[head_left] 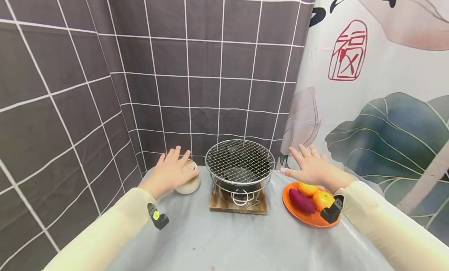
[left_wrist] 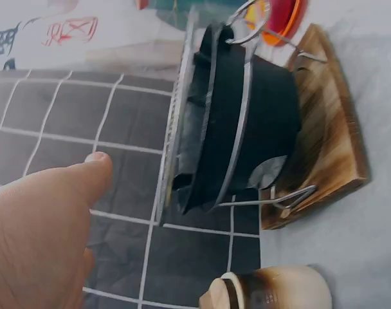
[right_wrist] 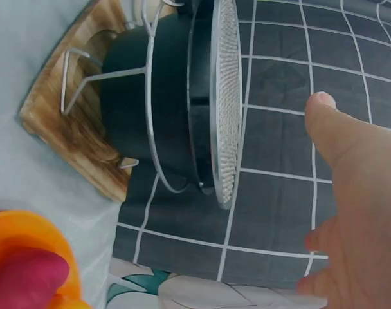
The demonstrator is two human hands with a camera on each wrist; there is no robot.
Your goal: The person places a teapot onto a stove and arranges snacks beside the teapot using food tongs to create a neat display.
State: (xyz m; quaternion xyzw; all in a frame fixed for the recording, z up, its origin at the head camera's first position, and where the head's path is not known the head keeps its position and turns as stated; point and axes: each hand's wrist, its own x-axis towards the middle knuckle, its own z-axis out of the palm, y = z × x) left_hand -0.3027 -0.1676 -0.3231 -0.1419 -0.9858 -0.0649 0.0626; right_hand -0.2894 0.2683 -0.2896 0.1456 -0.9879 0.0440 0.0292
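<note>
Both hands hold nothing, fingers spread and straight. In the head view my left hand hovers left of the stove and overlaps a small teapot-like jar, cream with a brown band in the left wrist view. My right hand is raised to the right, over the back of an orange plate. Between the hands stands a small black tabletop stove in a wire frame, topped by a round wire mesh grill. It sits on a square wooden board.
On the plate lie a purple sweet potato and orange citrus fruits. A grey cloth covers the table. Behind hangs a dark tile-patterned curtain, with a lotus-printed curtain at the right.
</note>
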